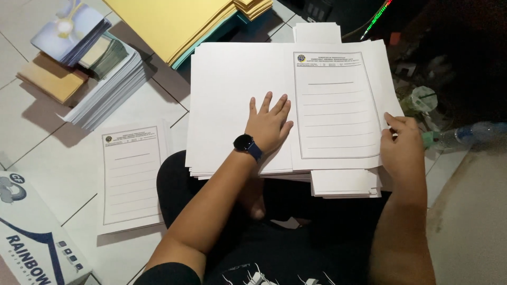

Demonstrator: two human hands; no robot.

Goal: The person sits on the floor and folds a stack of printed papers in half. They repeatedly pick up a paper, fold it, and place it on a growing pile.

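Your left hand lay flat, fingers spread, on the blank sheets of the stack on your lap, holding nothing. Your right hand, at 3 o'clock from it, pinched the right edge of the top form, a lined page with a printed frame. A second pile of forms lay on the floor at 8 o'clock. Yellow folders sat at 11 o'clock.

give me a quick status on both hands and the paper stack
Left hand flat and open on the blank sheets. Right hand pinching the right edge of the lined form on top of the stack. Nothing blocking either hand.
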